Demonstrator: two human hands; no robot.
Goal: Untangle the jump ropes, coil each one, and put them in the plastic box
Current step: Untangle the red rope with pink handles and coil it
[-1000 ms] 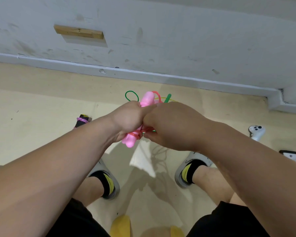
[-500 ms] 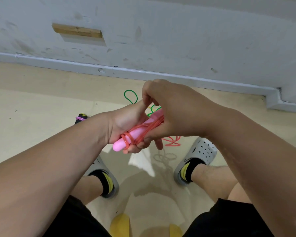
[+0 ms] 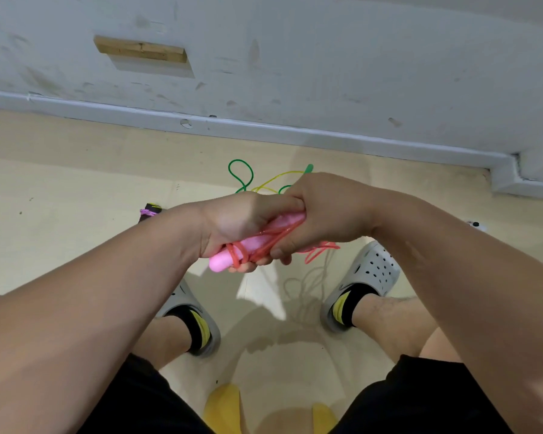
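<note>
My left hand grips the pink jump rope handles, which point down to the left. Red cord is wound around the handles near their lower end. My right hand holds the upper end of the handles and pinches the red cord against them; a loose red loop hangs out below it. On the floor beyond my hands lie a green rope and a yellow rope, partly hidden by my hands. No plastic box is in view.
A black handle with purple cord lies on the floor behind my left forearm. My feet in grey clogs stand on the beige floor. A yellow object sits at the bottom edge. The white wall and baseboard run behind.
My right hand has come down from above the handles and now closes over their upper end. The handles stay in my left hand, tilted the same way; the red loop hangs further right.
</note>
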